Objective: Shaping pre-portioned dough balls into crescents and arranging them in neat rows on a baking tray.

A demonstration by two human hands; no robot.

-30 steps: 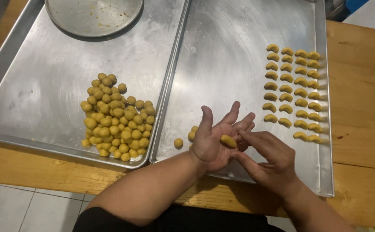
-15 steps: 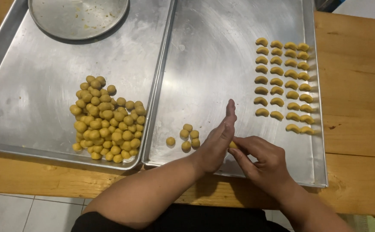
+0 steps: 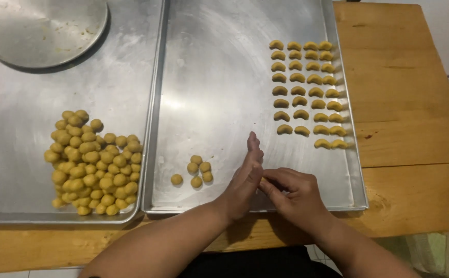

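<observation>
Dough piece hidden between hands, barely visible, above near edge of right metal tray (image 3: 224, 77). Left hand (image 3: 245, 175) flat, fingers straight, edge-on; right hand (image 3: 291, 193) curled, fingertips pressed against left palm. Five small yellow dough balls (image 3: 196, 172) beside left hand. Curved crescent pieces (image 3: 306, 87) in neat rows, far right. Ball heap (image 3: 93, 162) on left tray (image 3: 23, 118). Wooden worktop (image 3: 409, 103).
</observation>
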